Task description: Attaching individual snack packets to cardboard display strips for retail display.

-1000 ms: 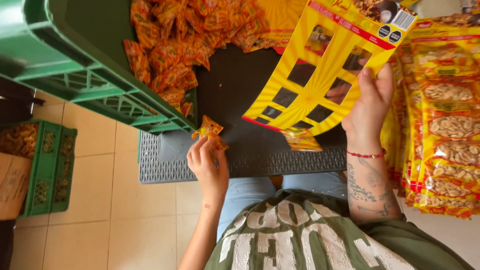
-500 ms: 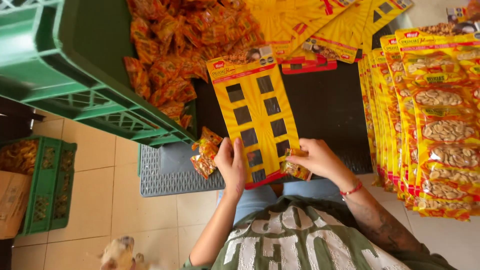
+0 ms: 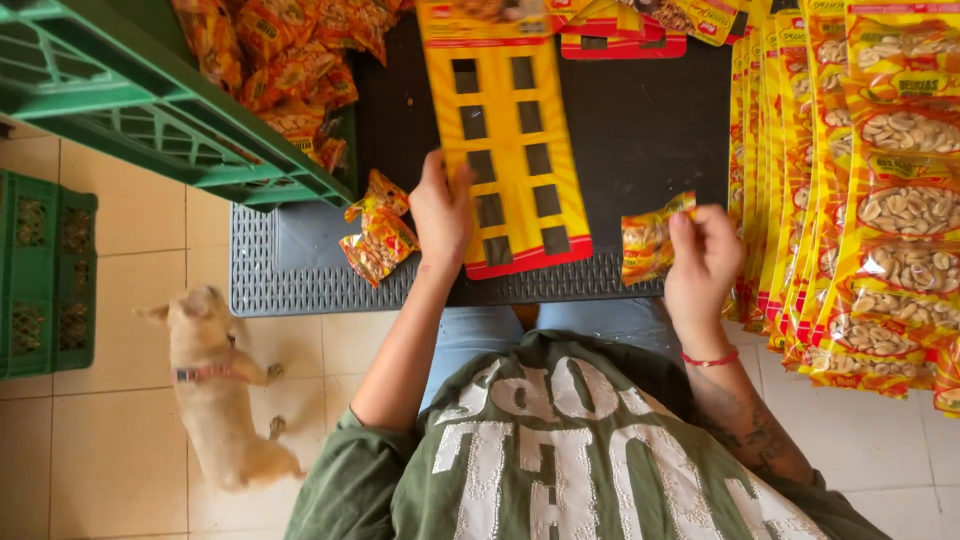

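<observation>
The left hand (image 3: 443, 215) is pressing flat on the yellow display card (image 3: 510, 150), with the fingers spread and closed around nothing; it is only holding the card down on the dark tabletop (image 3: 650, 130). The right hand (image 3: 703, 262) is pinching a small orange snack packet (image 3: 648, 243) between thumb and fingertips, just beside the lower right corner of the card, and the packet is not touching the card.

I am thinking that the card could be sliding or turning if the left hand is easing its pressure, because the card is thin and is lying near the front edge of the tabletop. The packet is being held only by its edge, so it could be slipping out of the fingers. Two more loose packets (image 3: 378, 235) are lying at the left near the edge, over the grey mat (image 3: 290, 280), and an elbow could be pushing them to the floor, where a small light dog (image 3: 220, 385) is standing close to them.

The tabletop is dark, and it is carrying a pile of packets (image 3: 280, 60) at the back left and a row of filled yellow cards (image 3: 880, 200) along the right side. A green plastic crate (image 3: 120, 100) is hanging over the left corner, and another green crate (image 3: 45, 275) is standing on the pale tiled floor (image 3: 130, 460).
</observation>
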